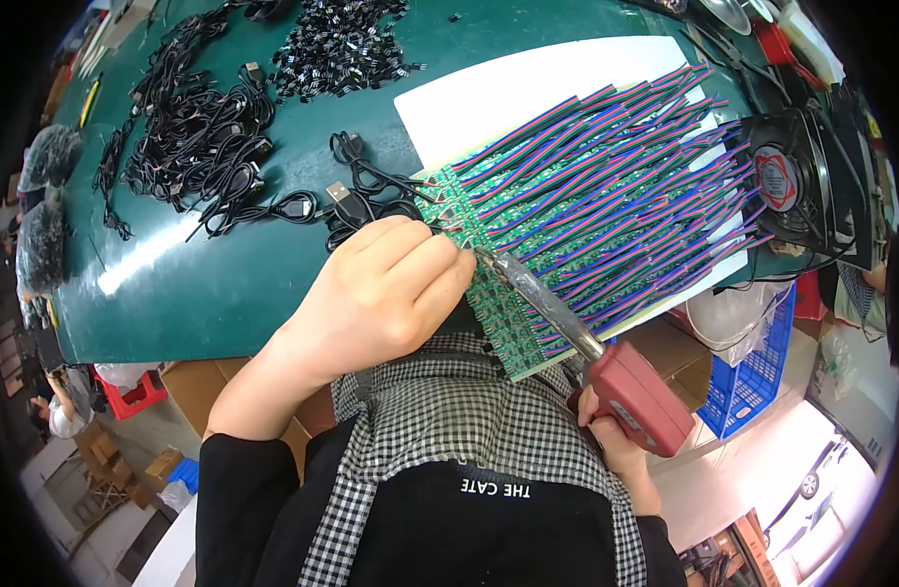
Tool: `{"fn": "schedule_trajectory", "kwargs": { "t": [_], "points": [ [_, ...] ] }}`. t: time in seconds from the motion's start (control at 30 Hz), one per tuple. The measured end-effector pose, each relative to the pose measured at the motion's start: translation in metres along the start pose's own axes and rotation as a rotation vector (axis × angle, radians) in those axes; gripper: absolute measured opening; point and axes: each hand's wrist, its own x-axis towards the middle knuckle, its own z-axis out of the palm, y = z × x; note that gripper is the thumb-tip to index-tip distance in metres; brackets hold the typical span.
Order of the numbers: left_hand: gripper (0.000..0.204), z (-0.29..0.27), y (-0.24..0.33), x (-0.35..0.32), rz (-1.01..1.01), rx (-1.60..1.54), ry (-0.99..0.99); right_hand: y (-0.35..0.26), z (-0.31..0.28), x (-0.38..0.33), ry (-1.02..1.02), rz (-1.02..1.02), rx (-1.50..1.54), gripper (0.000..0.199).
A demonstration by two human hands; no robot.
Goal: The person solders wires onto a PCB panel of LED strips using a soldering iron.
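My left hand [395, 284] is closed in a pinch at the left edge of a panel of green circuit boards [513, 338]. A thin cable end shows at its fingertips; the rest is hidden by the fingers. My right hand [614, 430], partly hidden, grips a soldering iron with a red housing [640, 399]. The iron's tip reaches the board edge beside my left fingertips. Rows of red, blue, green and black wires [606, 176] run from the boards to the right. Black USB cables [349, 203] lie just beyond my left hand, some with ends at the boards.
A white sheet [528, 83] lies under the boards on the green table [302, 137]. Black cables [200, 147] and small black parts [337, 49] are heaped at the back left. A fan [787, 181] stands right, above a blue crate [748, 386]. Another person [63, 406] is far left.
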Motion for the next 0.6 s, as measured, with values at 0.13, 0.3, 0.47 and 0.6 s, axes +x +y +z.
{"fn": "schedule_trajectory", "kwargs": {
  "t": [0.13, 0.3, 0.47, 0.6],
  "points": [
    [0.026, 0.000, 0.000, 0.001, 0.003, -0.003, -0.006, -0.008, -0.004, 0.004, -0.063, -0.089, -0.156, 0.044],
    [0.027, -0.002, 0.000, 0.001, -0.007, -0.007, -0.037, -0.023, -0.004, 0.008, -0.017, 0.111, 0.175, 0.058],
    [0.027, -0.002, 0.002, 0.001, -0.003, 0.010, -0.053, -0.036, -0.004, 0.014, -0.011, 0.220, 0.638, 0.059],
    [0.027, -0.001, 0.002, 0.001, 0.006, 0.034, -0.030, -0.021, -0.005, 0.010, -0.035, 0.014, 0.038, 0.048]
  ]
}}
